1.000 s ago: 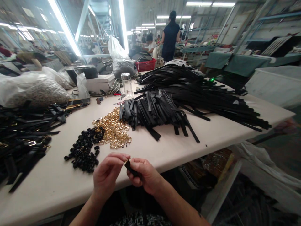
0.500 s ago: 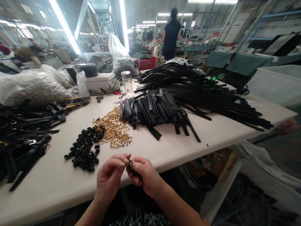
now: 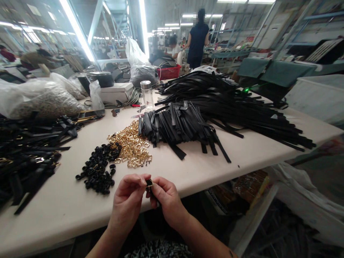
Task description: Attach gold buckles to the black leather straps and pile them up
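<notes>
Just past the table's front edge, my left hand and my right hand meet at the fingertips. Between them is a gold buckle with a black strap running through it. My left thumb and fingers pinch the strap's end. My right thumb and fingers close round the strap at the buckle; much of it is hidden by the hand. Nearest on the table lie a heap of black strap loops and a pile of gold buckles. Behind these is a stack of short black straps.
Long black straps cover the back right of the table. More straps with buckles lie at the left. A glass bottle, a white box and plastic bags stand behind. Another person stands far off.
My hands stay together and turn the buckle slightly, so more of its gold frame and the black strap end shows. The whole view has shifted a little.
</notes>
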{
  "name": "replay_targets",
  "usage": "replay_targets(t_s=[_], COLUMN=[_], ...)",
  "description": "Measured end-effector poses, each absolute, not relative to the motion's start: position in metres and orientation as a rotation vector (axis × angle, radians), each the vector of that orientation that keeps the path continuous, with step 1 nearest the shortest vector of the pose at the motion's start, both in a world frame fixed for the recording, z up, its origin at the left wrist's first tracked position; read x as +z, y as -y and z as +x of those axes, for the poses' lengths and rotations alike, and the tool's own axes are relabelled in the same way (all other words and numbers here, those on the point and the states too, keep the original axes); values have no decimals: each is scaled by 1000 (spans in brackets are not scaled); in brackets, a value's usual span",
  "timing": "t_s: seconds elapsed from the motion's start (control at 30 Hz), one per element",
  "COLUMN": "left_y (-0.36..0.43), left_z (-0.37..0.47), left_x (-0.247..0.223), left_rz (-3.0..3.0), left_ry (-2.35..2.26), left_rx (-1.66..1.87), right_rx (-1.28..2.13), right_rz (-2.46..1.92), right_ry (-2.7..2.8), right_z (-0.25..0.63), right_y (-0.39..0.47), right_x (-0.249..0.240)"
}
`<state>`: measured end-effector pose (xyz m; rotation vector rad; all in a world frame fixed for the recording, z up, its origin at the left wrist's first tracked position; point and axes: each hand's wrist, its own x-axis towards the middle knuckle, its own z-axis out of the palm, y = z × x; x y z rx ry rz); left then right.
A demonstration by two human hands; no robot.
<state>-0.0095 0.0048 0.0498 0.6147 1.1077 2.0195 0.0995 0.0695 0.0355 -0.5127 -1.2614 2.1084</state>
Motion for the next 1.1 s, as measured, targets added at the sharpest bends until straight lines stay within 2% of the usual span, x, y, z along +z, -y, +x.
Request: replay_targets(t_s=[0.2, 0.57, 0.77, 0.9, 1.1], left_y=[-8, -10, -12, -11, -7], left_z=[-7, -10, -21, -27, -29], left_x=[50, 48, 47, 51, 54], left_rz=[477, 400, 380, 396, 416], left_ry=[-1027, -1042, -1125, -1068, -1044], left_rx=[1980, 1929, 1848, 1772, 1721], right_rx=[2120, 1451, 1259, 1229, 1420], right_rz=[-501, -558, -497, -525, -611], right_ry=[1200, 1665, 1782, 1813, 1752], right_z=[98, 101, 102, 103, 104], right_y=[-69, -70, -75, -78, -79], right_x=[34, 28, 32, 31, 29])
